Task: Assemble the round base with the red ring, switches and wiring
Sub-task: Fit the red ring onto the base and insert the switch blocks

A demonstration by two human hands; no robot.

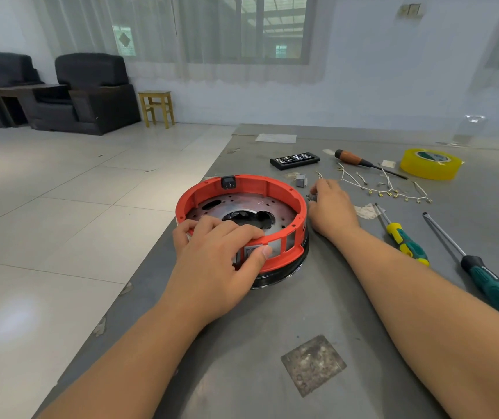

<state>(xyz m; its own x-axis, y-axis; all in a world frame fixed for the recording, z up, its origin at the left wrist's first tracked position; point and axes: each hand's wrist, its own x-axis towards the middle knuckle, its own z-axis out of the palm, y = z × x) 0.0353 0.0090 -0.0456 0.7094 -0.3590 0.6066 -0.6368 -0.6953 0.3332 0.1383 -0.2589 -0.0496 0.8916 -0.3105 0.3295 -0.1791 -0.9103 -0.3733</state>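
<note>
Switch-fitting step. Left hand (212,261) curls over the red ring (242,189) at 6 o'clock, thumb pressing a switch (249,252) into its slot. Right hand (331,207), at the ring's 3 o'clock, pinches a small part (311,197). Next move probably needs it aligned with an empty window.

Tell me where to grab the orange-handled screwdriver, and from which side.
Grip the orange-handled screwdriver by its thick handle, coming from above. It lies flat on the table, handle toward the black bit case, thin shaft pointing at the yellow tape roll. The handle end is clear, whereas the shaft runs close by the loose white wires.
</note>
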